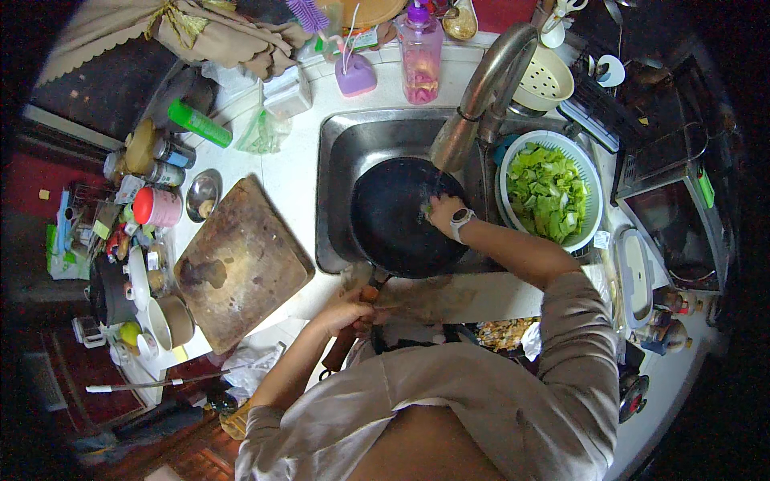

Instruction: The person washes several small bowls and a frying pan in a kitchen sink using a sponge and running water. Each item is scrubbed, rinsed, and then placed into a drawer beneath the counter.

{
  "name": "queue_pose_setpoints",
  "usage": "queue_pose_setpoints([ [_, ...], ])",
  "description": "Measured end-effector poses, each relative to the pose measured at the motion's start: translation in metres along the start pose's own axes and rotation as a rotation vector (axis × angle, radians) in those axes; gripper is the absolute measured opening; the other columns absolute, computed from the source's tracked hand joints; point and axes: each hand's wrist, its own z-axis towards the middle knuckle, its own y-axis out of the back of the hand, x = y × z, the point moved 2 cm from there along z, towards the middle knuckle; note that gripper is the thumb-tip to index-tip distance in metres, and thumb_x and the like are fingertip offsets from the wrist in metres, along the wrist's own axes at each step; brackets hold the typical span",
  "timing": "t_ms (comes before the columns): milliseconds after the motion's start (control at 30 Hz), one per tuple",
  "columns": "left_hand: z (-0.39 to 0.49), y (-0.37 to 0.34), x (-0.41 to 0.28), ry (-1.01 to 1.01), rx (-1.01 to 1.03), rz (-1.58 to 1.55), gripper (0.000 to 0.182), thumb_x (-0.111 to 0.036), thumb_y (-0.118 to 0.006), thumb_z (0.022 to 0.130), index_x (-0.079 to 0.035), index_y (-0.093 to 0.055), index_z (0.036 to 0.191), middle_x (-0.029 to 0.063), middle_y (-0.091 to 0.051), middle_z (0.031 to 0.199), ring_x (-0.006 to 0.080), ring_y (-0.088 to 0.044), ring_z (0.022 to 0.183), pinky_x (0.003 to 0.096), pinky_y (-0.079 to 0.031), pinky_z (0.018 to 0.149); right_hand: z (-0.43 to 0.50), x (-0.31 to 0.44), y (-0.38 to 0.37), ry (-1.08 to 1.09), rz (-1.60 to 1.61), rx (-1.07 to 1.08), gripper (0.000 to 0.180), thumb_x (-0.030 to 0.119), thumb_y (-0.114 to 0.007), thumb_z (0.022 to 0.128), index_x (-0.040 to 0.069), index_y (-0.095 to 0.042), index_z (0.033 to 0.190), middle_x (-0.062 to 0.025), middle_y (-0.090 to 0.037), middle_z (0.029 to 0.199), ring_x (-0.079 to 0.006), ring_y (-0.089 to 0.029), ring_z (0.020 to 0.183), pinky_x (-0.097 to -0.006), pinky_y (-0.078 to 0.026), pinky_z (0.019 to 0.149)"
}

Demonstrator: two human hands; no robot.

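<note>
A dark wok rests in the stainless steel sink, its handle pointing towards me. My left hand is closed around that handle at the sink's near edge. Inside the wok, at its right side, is my right hand, with a pale watch on the wrist; its fingers hold a small greenish thing, mostly hidden, against the wok's surface. Above this hand hangs the metal faucet, from which a thin stream of water seems to fall. To the right, a white colander holds chopped leafy greens.
A worn wooden cutting board lies left of the sink, beside a small metal bowl. A pink soap bottle and a purple bottle stand behind the sink. Jars and a saucepan crowd the left counter.
</note>
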Motion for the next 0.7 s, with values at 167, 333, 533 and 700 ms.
queue_pose_setpoints([
  [167, 0.001, -0.003, -0.002, 0.022, 0.08, 0.0, 0.041, -0.001, -0.052, 0.072, -0.01, -0.035, 0.108, 0.0034, -0.048, 0.064, 0.0088, -0.039, 0.043, 0.0233, -0.032, 0.037, 0.047, 0.028, 0.006, -0.28, 0.304, -0.334, 0.019, 0.006, -0.049, 0.078, 0.005, -0.054, 0.097, -0.0188, -0.046, 0.099, -0.0346, -0.054, 0.081, -0.0412, -0.047, 0.069],
  [333, 0.006, -0.005, -0.002, 0.026, 0.025, 0.077, 0.044, -0.001, -0.053, 0.072, -0.01, -0.033, 0.11, 0.0045, -0.049, 0.066, 0.0099, -0.041, 0.044, 0.0229, -0.032, 0.037, 0.061, 0.083, 0.029, -0.168, 0.876, -0.561, 0.022, 0.011, -0.056, 0.077, 0.005, -0.047, 0.096, -0.0187, -0.044, 0.101, -0.0385, -0.046, 0.092, -0.0429, -0.039, 0.08],
  [533, 0.005, -0.007, 0.0, 0.002, -0.034, 0.065, 0.033, -0.001, -0.05, 0.071, -0.009, -0.037, 0.1, 0.0033, -0.043, 0.056, 0.0107, -0.038, 0.038, 0.0249, -0.03, 0.033, 0.033, 0.121, 0.036, 0.258, 1.343, -0.31, 0.013, 0.008, -0.051, 0.077, 0.005, -0.049, 0.09, -0.0124, -0.047, 0.091, -0.0265, -0.047, 0.089, -0.0334, -0.037, 0.08],
  [700, 0.002, -0.008, 0.005, -0.027, -0.025, 0.025, 0.026, -0.002, -0.05, 0.072, -0.009, -0.04, 0.094, 0.0017, -0.04, 0.052, 0.0107, -0.037, 0.036, 0.0252, -0.03, 0.032, -0.007, 0.107, 0.036, 0.575, 1.116, 0.243, 0.008, 0.011, -0.048, 0.079, 0.004, -0.05, 0.076, -0.0075, -0.049, 0.078, -0.0226, -0.05, 0.081, -0.0305, -0.039, 0.075],
])
